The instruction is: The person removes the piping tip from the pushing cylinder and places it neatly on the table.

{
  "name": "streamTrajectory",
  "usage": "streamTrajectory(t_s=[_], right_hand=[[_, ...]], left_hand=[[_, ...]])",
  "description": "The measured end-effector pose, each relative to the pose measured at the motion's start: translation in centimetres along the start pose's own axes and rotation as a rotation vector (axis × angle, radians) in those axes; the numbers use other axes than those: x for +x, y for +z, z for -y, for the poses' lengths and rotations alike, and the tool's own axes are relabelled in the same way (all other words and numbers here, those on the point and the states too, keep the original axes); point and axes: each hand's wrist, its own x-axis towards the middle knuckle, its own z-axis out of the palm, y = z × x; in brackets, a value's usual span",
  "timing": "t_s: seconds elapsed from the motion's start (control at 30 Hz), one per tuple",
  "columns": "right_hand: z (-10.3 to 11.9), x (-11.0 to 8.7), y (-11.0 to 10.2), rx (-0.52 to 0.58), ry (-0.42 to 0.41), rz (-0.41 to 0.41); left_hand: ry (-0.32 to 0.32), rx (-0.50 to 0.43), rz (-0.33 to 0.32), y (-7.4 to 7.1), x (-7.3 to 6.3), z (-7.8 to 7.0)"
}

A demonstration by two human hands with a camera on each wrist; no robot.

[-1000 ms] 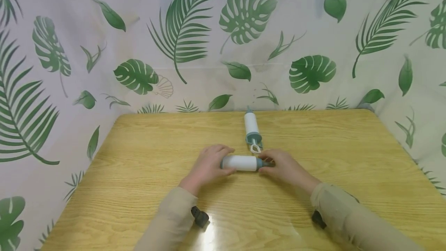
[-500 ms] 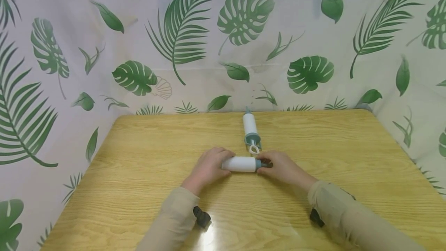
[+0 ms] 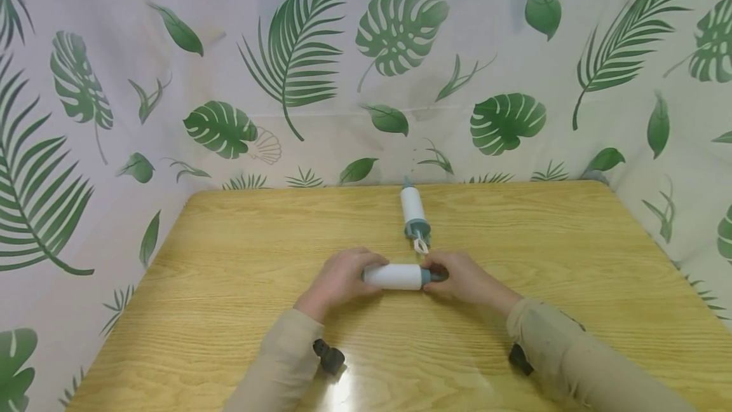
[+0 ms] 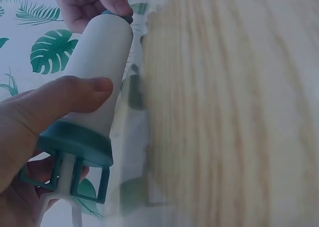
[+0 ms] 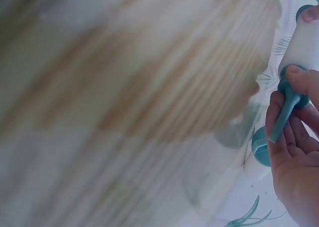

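A white-barrelled syringe [image 3: 394,276] with teal ends lies crosswise between my two hands, near the table's middle. Round the barrel at its plunger end curls my left hand [image 3: 343,278]; its thumb lies along the white barrel [image 4: 102,53] in the left wrist view. The teal loops [image 4: 92,184] and white plunger handle show below that hand. With thumb and fingers, my right hand [image 3: 466,278] pinches the teal collar [image 5: 296,95] at the other end. From this collar a tapered teal nozzle [image 5: 283,120] points across the right fingers.
A second syringe [image 3: 413,205] of the same look lies behind the hands, its nozzle toward the table's back edge and its white ring handle [image 3: 420,245] toward me. The wooden table [image 3: 246,234] meets a leaf-patterned sheet [image 3: 320,113] at the back and sides.
Both hands and the held syringe have shifted slightly toward me. The grip of each hand looks much the same, and the second syringe stays at the back.
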Motion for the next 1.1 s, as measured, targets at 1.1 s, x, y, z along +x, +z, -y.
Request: streamTrajectory(t_s=[1.1], right_hand=[[0.1,-1.0,-1.1,0.314,0.139,0.027]], left_hand=[[0.022,-0.050,-0.066,-0.6,-0.5,-0.1]])
